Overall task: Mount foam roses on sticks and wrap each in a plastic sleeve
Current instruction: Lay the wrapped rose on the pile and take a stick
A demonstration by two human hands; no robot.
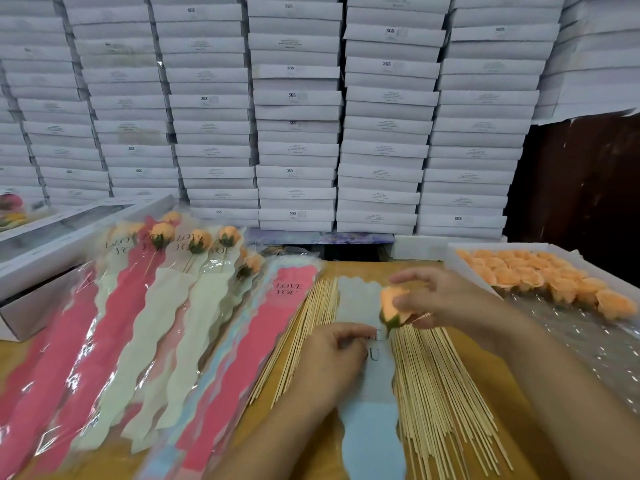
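Sleeve lettering half under the left hand; box-label print too small to read.

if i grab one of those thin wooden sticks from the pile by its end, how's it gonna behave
Probably very light and a bit springy: each of the sticks is long and very thin. It would likely roll or slide easily, since they look round and smooth and lie loose and fanned out on the table. Picking just one may be fiddly, because they lie packed side by side and overlapping.
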